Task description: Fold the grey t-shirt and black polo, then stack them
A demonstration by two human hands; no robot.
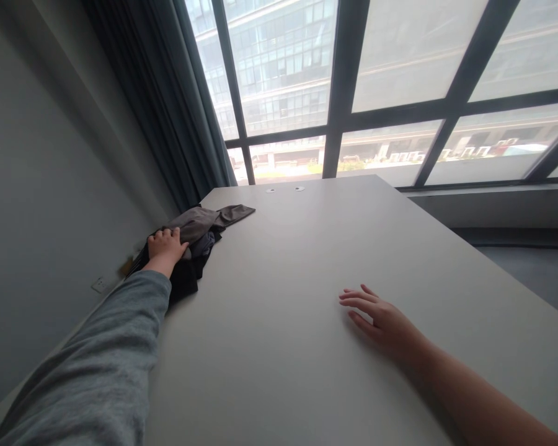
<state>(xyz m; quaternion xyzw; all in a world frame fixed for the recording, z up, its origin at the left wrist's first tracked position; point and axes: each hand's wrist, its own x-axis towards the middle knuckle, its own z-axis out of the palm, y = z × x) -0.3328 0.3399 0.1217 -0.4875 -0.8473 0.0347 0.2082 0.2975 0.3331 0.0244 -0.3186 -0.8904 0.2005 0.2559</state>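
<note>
The white table [279, 297] bears clothes [196, 224] beneath the left hand [166, 245].

I log remotely: dark blue pleated fabric curtain [167, 93] beside dark-framed glass window [283, 74]; white rectangular wall socket [98, 285], left.

**Bare left hand [166, 248] lying on a crumpled grey-and-black fabric pile [195, 224]**

Pile's sitting along the left side of a smooth white table [279, 272], near a dark blue-grey cloth curtain [167, 93]. Bare right hand [384, 321] is spreading loosely, well apart from it; can't tell if it's touching the table. Big dark-framed glass window [344, 74] is glowing behind.
</note>
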